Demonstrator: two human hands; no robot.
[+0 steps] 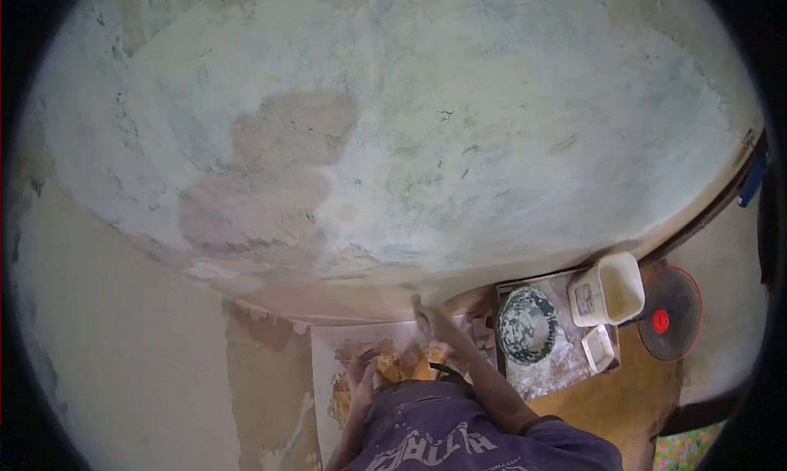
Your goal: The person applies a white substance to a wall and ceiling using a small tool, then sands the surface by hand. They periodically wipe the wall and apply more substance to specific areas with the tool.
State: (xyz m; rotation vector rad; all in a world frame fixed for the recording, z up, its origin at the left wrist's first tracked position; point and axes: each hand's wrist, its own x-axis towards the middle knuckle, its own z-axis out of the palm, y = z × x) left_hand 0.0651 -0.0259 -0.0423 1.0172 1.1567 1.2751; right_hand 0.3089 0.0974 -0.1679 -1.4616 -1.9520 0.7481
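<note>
Most of the frame is filled by a weathered, pale greenish plaster wall (508,102); a bare brownish patch (287,139) is seen left of centre, and a wooden surface (635,405) is shown lower right.

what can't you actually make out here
Right hand: motion-blurred in the head view, grip unreadable.
Left hand: small, fingers merge with the yellowish stuff beneath.
White tub: contents too small to tell.
Shirt print: cut off by the bottom edge.

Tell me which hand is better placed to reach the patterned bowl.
Right. The right hand lies nearer the patterned bowl, on its side; the left hand rests on the brown mass, farther off.
</note>
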